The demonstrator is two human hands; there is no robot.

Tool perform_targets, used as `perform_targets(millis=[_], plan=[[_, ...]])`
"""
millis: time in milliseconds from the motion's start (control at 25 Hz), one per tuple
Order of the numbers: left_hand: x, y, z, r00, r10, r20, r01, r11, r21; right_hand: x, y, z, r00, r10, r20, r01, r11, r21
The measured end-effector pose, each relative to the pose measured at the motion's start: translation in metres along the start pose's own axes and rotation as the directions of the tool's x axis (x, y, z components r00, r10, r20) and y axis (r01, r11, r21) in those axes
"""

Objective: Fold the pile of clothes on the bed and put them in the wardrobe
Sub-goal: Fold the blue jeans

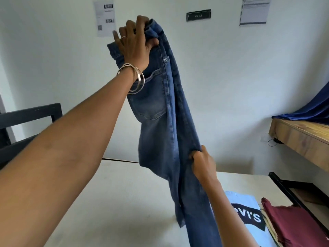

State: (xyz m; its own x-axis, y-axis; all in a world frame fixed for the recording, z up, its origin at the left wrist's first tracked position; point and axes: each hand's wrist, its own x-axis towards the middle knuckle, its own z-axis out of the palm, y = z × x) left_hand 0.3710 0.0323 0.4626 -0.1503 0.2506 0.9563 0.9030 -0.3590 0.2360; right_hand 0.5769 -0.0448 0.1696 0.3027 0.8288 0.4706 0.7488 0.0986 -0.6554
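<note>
I see my left hand [135,41] gripping the jeans [160,122] by the waistband, right hand [201,163] pinching the seam, above the bed [106,202]. Two folded shirts, perhaps three, lie beside; wardrobe unseen.

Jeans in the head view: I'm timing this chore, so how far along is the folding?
Looks done: a light blue Levi's T-shirt and a maroon garment lie flat on the bed. In hand: the blue jeans hang unfolded, the left hand gripping the waistband, the right hand pinching the legs. Left: fold them, then move everything to the wardrobe, which isn't in view.
</note>
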Motion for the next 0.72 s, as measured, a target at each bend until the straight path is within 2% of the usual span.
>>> perform_targets(millis=[40, 80, 120, 160, 240, 320, 360, 480, 520, 600, 640, 680, 720], plan=[[0.003, -0.006, -0.002, 0.998, 0.052, -0.028, -0.053, 0.998, -0.023, 0.003, 0.0, 0.003, 0.984, 0.167, -0.061, -0.163, 0.985, 0.062], [0.008, -0.011, -0.006, 0.994, 0.083, -0.067, -0.087, 0.994, -0.072, 0.003, -0.003, 0.004, 0.957, 0.251, -0.148, -0.232, 0.964, 0.133], [0.015, -0.014, -0.01, 0.99, 0.088, -0.108, -0.102, 0.986, -0.129, 0.006, -0.006, 0.006, 0.951, 0.234, -0.201, -0.2, 0.964, 0.173], [0.022, -0.016, -0.014, 0.988, 0.085, -0.132, -0.108, 0.979, -0.175, 0.009, -0.009, 0.009, 0.971, 0.137, -0.195, -0.111, 0.984, 0.14], [0.03, -0.017, -0.018, 0.986, 0.108, -0.128, -0.131, 0.972, -0.192, 0.007, -0.024, 0.014, 0.998, -0.024, -0.052, 0.035, 0.972, 0.232], [0.028, -0.016, -0.011, 0.985, 0.136, -0.106, -0.15, 0.979, -0.136, -0.013, -0.041, 0.026, 0.995, -0.064, 0.072, 0.025, 0.892, 0.452], [0.023, -0.016, -0.006, 0.985, 0.145, -0.092, -0.155, 0.982, -0.105, -0.024, -0.047, 0.037, 0.99, -0.097, 0.106, 0.035, 0.88, 0.475], [0.013, -0.02, 0.006, 0.984, 0.171, -0.054, -0.174, 0.983, -0.057, -0.042, -0.047, 0.077, 0.97, -0.159, 0.184, 0.11, 0.962, 0.249], [0.011, -0.023, 0.005, 0.984, 0.173, -0.031, -0.174, 0.984, -0.044, -0.038, -0.041, 0.085, 0.963, -0.159, 0.219, 0.106, 0.966, 0.234], [0.013, -0.033, -0.002, 0.991, 0.136, -0.017, -0.136, 0.991, -0.02, -0.021, -0.023, 0.076, 0.946, -0.154, 0.287, 0.056, 0.945, 0.322], [0.015, -0.042, -0.007, 0.995, 0.096, -0.014, -0.097, 0.995, -0.014, -0.011, -0.014, 0.064, 0.965, -0.131, 0.226, 0.048, 0.939, 0.34], [0.017, -0.053, -0.011, 0.999, 0.05, -0.013, -0.05, 0.999, -0.015, -0.001, -0.005, 0.05, 0.994, -0.073, 0.076, 0.043, 0.939, 0.341], [0.018, -0.064, -0.015, 1.0, 0.002, -0.019, -0.002, 1.0, -0.024, 0.01, 0.003, 0.034, 0.995, 0.008, -0.103, 0.027, 0.944, 0.33]])
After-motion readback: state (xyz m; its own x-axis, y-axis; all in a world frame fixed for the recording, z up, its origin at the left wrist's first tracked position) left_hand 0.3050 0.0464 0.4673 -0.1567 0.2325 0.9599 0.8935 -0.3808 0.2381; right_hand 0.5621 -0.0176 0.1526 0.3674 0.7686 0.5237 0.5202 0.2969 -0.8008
